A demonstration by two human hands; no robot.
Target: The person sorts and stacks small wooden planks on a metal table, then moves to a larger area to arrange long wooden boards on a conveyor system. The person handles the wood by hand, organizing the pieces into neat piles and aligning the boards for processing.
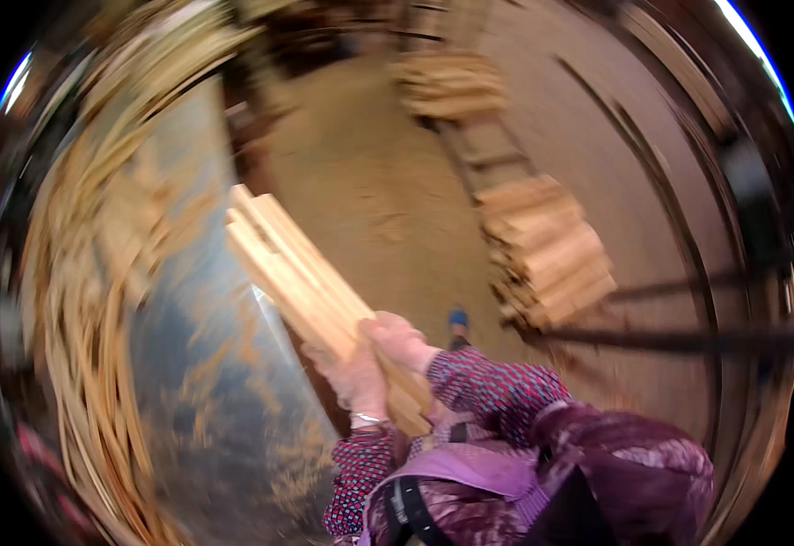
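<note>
- On the far left of the frame, a loose heap of thin wood strips (pixel 96 364) curved along the table's edge; steering clear of it would likely have avoided snags.
- Just right of that, a grey metal table (pixel 165 414) lay strewn with sawdust; a dusty, smooth top like this probably let wood slide, so a steady set of the load mattered.
- Near the centre, a bundle of sticks (pixel 301 278) slanted from the upper left down to the lower middle, held above the table's right edge. Its far ends were staggered; squaring them would have made a tidier load.
- Low in the centre, the left hand (pixel 358 378) grasped the bundle from its left side, some fingers hidden.
- Beside it, the right hand (pixel 399 338) was closed over the bundle's right side. With both hands near the lower end, the long far end probably called for firm, even pressure.
- Right of centre, two wood stacks (pixel 547 250) sat one above the other in the frame, slightly blurred, well apart from the bundle.
</note>
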